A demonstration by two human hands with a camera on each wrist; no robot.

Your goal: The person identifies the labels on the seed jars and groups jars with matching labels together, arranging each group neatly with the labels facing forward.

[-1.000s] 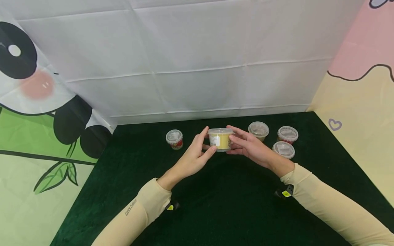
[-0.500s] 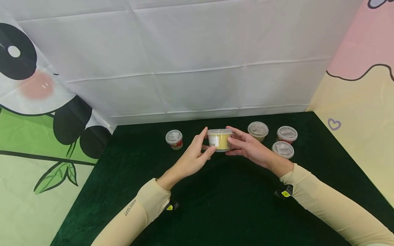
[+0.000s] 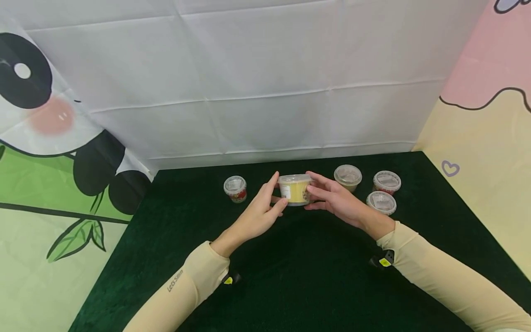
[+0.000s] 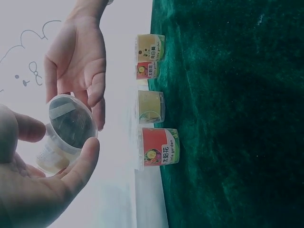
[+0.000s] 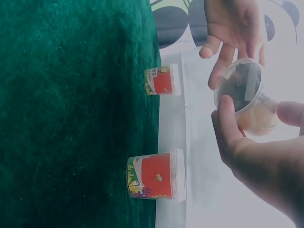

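Above the table, both hands hold a yellow plastic tub [image 3: 295, 192] with a clear lid on top and a white label on its left side. My left hand [image 3: 258, 213] grips its left side with thumb and fingers. On the other side, my right hand [image 3: 337, 203] has its fingertips against the tub wall. Both wrist views show the tub's dark round end, crossed by a pale strip: in the left wrist view the tub [image 4: 72, 121] sits between the thumb and fingers, and in the right wrist view the tub [image 5: 242, 85] touches both hands.
On the dark green cloth [image 3: 290, 276], a red lidded tub [image 3: 235, 190] stands at the left. Right of the hands are a tan tub [image 3: 347, 176] and two more lidded tubs, one behind [image 3: 387, 181] the other [image 3: 381, 203]. A white sheet [image 3: 265, 92] hangs behind.
The yellow tub has turned a little between the fingers: its white label has shifted left and a printed patch shows at its right. The hands stay nearly in place.
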